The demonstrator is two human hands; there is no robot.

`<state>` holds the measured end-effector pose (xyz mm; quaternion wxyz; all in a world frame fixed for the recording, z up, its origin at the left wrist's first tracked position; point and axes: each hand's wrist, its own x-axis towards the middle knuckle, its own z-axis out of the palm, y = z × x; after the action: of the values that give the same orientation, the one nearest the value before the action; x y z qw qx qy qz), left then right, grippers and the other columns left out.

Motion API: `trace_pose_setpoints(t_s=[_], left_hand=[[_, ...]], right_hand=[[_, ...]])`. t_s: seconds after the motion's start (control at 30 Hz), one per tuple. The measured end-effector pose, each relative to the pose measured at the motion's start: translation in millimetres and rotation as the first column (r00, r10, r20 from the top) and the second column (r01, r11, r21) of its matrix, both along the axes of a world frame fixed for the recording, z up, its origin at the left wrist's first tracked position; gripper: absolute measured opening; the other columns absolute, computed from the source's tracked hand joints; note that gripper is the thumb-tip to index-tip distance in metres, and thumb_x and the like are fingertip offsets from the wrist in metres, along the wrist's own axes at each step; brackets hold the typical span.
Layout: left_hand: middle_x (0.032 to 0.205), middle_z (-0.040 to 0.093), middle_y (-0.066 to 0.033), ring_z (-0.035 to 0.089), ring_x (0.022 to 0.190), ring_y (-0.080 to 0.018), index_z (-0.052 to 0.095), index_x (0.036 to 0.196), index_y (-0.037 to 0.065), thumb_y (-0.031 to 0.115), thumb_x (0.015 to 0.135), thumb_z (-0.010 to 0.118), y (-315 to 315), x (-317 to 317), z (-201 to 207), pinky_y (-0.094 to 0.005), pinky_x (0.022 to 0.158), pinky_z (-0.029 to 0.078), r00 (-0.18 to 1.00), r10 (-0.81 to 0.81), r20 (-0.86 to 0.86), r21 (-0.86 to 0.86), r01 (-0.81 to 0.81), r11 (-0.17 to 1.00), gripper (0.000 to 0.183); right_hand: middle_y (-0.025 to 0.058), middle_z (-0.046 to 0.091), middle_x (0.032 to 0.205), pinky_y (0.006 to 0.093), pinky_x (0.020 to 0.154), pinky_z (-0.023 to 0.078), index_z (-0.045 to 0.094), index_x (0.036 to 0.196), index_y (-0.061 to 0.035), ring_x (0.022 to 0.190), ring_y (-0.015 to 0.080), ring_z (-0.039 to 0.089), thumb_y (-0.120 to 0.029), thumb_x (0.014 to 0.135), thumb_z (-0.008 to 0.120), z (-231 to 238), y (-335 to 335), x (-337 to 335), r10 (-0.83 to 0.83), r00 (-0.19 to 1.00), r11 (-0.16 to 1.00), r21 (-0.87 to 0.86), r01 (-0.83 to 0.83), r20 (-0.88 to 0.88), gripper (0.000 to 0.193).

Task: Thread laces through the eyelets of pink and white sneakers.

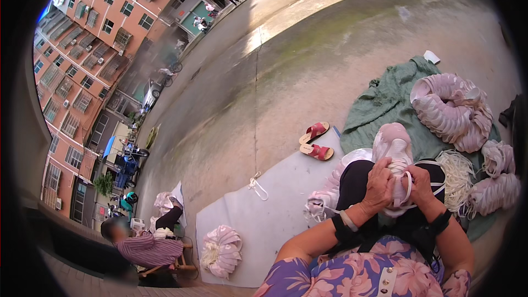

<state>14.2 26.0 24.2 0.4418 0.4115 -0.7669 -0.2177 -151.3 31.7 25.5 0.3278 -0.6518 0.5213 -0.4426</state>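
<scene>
A pale pink and white sneaker (392,142) rests over my lap, its toe pointing away from me. My left hand (378,186) is closed around the shoe's left side near the lacing. On the opposite side, my right hand (421,185) has its fingers pinched at a white shoelace (407,182), which stands up in a loop beside them. My fingers cover part of the eyelets. By my right knee lies a heap of loose white laces (455,173). More pink and white sneakers (324,198) sit against my left leg.
A ring of bundled sneakers (452,107) lies on green cloth (374,104), with smaller bundles (495,193) at right. Red sandals (317,152) and a lace (257,187) are on a pale mat (286,168). Another bundle (221,250) sits left, near a seated person (151,250).
</scene>
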Motion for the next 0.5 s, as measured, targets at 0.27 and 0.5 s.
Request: trace_pose_setpoints(t_s=[0.27,0.5], left_hand=[[0.121,0.047,-0.0263,0.048,0.108,-0.0394,0.049,0.087,0.0,0.004,0.082,0.053,9.3,18.4,19.6,-0.0401,0.095,0.036,0.999,0.055,-0.001,0.023,-0.055,0.998,0.007],[0.112,0.051,-0.0247,0.052,0.103,-0.0346,0.047,0.082,-0.001,0.005,0.086,0.051,-12.7,138.3,12.6,-0.0387,0.091,0.04,0.903,0.43,0.006,0.066,-0.43,0.9,0.008]], right_hand=[[0.0117,0.055,0.061,0.03,0.052,0.043,0.057,0.075,0.0015,0.053,0.0173,0.054,-0.009,0.067,0.059,1.5,-2.1,-9.7,0.046,0.999,0.998,0.045,-0.047,0.018,0.013],[0.0068,0.052,0.066,0.029,0.057,0.041,0.057,0.092,-0.0007,0.06,0.0164,0.051,-0.019,0.072,0.067,2.3,8.9,-22.5,0.064,0.997,0.998,-0.002,-0.064,0.033,0.029]])
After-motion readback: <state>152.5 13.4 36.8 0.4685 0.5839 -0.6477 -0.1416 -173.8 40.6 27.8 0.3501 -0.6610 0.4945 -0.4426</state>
